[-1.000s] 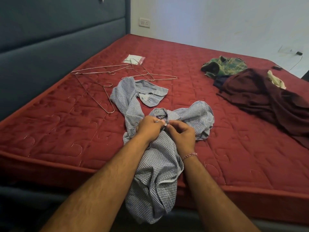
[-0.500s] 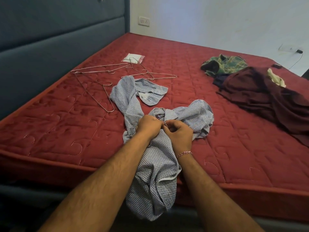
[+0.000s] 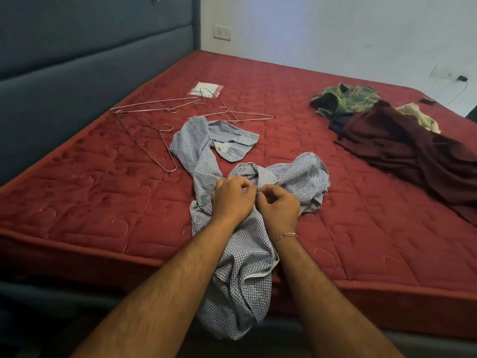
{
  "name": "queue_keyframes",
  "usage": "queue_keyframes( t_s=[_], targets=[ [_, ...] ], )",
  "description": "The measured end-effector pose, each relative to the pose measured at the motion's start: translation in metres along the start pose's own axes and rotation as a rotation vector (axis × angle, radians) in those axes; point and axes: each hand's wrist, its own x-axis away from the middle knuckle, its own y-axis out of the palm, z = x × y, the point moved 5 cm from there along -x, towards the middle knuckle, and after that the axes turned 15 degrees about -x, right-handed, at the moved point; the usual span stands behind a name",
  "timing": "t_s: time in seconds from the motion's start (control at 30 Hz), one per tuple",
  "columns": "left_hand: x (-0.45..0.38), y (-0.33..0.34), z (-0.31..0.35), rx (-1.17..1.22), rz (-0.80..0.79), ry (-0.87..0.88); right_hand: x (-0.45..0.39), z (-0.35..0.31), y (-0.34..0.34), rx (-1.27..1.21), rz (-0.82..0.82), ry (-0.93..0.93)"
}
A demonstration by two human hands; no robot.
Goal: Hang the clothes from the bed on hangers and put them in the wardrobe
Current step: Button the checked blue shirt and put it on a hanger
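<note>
Shirt [image 3: 233,257] bunched under both pinching hands [image 3: 254,200]

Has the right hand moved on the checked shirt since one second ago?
Yes, slightly. The right hand has crept up the blue checked shirt toward the collar with the hanger hook, away from the mattress edge.

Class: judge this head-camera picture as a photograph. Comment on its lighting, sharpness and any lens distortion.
Head view: dim, soft, even room light with no glare or hard shadows; the mattress edge bows from wide-angle distortion; the checked shirt and both hands, left hand and right hand, are fairly sharp; the maroon garment loses detail in darkness.
</note>
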Motion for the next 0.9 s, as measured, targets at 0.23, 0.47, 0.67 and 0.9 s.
queue_keyframes(
  t_s=[0.23, 0.47, 0.67, 0.9],
  targets=[
    [0.005, 0.0, 0.005, -0.069, -0.026, 0.079, -0.003, 0.012, -0.007, -0.128, 0.06, 0.103],
    [0.012, -0.002, 0.011, -0.068, 0.008, 0.191, -0.002, 0.012, -0.012, -0.098, 0.148, 0.121],
    [0.01, -0.004, 0.009, -0.008, 0.028, 0.148, -0.006, 0.017, -0.011, -0.395, 0.056, 0.181],
    [0.01, -0.004, 0.006, 0.0, 0.031, 0.148, -0.008, 0.022, -0.008, -0.688, -0.034, 0.327]
  ],
)
